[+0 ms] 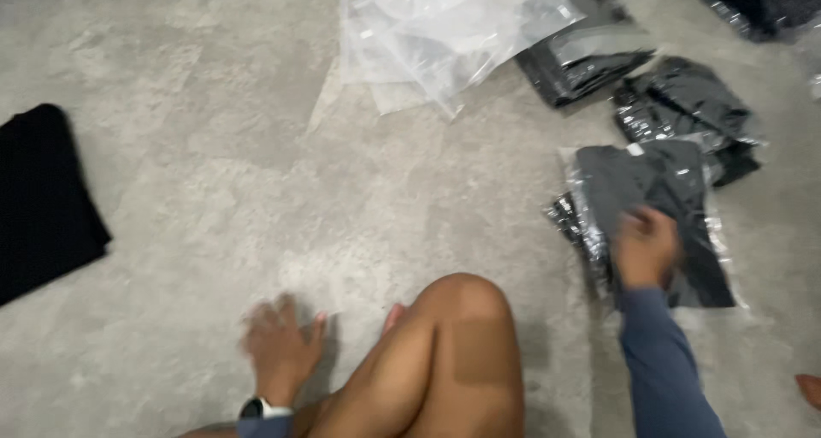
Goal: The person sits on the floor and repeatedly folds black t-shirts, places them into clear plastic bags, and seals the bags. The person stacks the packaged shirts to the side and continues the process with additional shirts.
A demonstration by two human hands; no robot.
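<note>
Right hand [646,245] rests on bagged dark garment [658,198]; fingers blurred, grip cannot tell. Left hand [278,340] flat on floor [256,173], fingers spread. Three bagged stacks done; empty clear bags [428,27], unbagged black garment [38,198] left.

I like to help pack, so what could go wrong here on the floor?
The right hand rests on a bagged dark garment lying on other slick bags, so the pile might slide. The loose clear bags overlap in a messy heap and could get creased. The left hand presses the bare floor, and could slip.
</note>
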